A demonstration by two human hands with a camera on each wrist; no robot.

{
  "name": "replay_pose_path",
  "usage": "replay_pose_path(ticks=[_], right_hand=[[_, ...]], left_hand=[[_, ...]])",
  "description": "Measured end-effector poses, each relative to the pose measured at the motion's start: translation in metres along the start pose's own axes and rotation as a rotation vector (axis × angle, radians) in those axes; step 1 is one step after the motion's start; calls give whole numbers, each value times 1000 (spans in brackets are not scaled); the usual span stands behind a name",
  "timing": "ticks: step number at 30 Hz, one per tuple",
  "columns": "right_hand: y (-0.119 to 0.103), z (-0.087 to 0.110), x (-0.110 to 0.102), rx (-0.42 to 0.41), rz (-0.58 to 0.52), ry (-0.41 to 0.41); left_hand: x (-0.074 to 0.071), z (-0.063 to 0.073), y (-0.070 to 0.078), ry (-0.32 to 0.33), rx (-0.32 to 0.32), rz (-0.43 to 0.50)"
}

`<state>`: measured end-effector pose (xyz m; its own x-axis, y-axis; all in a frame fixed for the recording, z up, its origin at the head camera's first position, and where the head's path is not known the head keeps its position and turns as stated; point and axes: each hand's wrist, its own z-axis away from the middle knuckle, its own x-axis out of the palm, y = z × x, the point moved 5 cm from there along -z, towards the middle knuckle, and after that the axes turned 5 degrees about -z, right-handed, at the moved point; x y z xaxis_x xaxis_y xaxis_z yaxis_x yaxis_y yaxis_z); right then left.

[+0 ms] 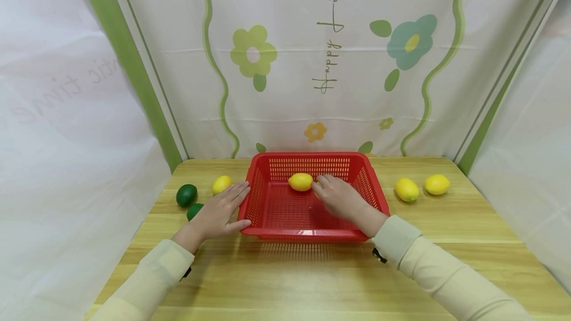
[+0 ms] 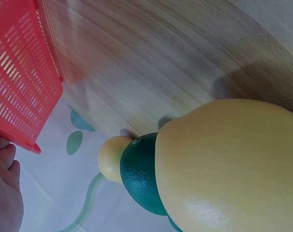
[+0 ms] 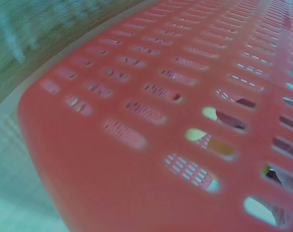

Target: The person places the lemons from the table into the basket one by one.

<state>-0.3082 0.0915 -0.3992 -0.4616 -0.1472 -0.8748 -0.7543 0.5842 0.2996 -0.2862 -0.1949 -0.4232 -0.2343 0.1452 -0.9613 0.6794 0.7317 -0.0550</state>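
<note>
A red plastic basket [image 1: 285,232] with slotted walls stands on the wooden table. My left hand [image 1: 218,214] rests on its left rim with fingers straight and thumb spread toward the near corner. Inside the basket, my right hand [image 1: 341,199] has its fingers curled down over a lemon, mostly hidden beneath them. Just left of those fingertips lies another yellow lemon [image 1: 301,182] near the back wall. In the right wrist view the basket wall [image 3: 112,179] fills most of the picture, with bits of yellow behind its slots.
Left of the basket lie a lemon [image 1: 221,184] and two dark green fruits, one [image 1: 186,195] farther left, one [image 1: 194,211] partly behind my left hand. A large yellow fruit [image 2: 228,169] sits close to the left wrist camera. Two lemons [image 1: 406,189] [image 1: 436,184] lie right. A printed curtain hangs behind.
</note>
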Motion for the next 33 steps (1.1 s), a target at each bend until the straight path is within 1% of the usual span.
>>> replay_pose_path(ticks=[6,14,21,29,33], right_hand=[[-1,0,1,-2,-3,-9],[-1,0,-1,16,-14,-27],[1,1,-5,43,-59,-46],[3,4,-8,34,-37,-67],[3,5,-8,32,-50,-45]], left_hand=[[0,0,0,4,5,-4],[-1,0,1,0,3,-4],[0,0,1,2,3,-4],[-1,0,1,20,14,-10],[-1,0,2,18,13,-7]])
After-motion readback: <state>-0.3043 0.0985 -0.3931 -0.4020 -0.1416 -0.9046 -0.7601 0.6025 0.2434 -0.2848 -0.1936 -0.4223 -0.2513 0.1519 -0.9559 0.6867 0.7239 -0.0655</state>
